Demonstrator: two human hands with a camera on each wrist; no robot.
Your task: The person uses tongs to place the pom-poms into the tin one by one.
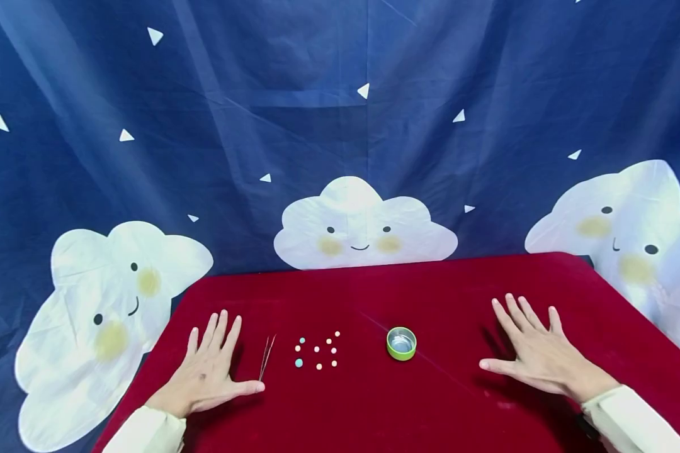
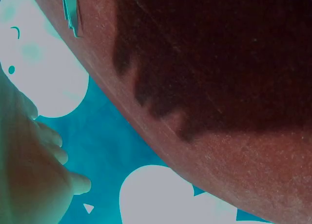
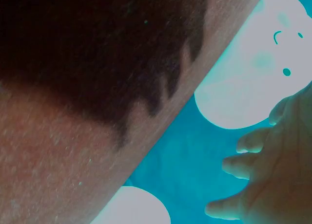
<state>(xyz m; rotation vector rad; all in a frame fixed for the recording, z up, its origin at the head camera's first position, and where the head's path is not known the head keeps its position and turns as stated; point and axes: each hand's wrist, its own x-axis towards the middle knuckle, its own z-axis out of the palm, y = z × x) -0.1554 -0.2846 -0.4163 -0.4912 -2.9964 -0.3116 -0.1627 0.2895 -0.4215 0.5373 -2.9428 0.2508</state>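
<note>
In the head view my left hand (image 1: 204,368) is held over the table's left side with fingers spread. Its thumb tip overlaps the lower end of thin metal tweezers (image 1: 267,357); whether they touch, I cannot tell. Several small pale and blue beads (image 1: 317,349) lie scattered right of the tweezers. A small round green tin (image 1: 401,352) with a silvery inside stands right of the beads. Further right is my right hand (image 1: 544,355), fingers spread, holding nothing. The left wrist view shows the tweezers (image 2: 71,12) and part of my left hand (image 2: 34,160). My right hand (image 3: 273,170) appears in the right wrist view.
A dark red cloth (image 1: 362,409) covers the table. Behind it hangs a blue curtain (image 1: 317,126) with white clouds and small white triangles. Both hands cast shadows on the cloth.
</note>
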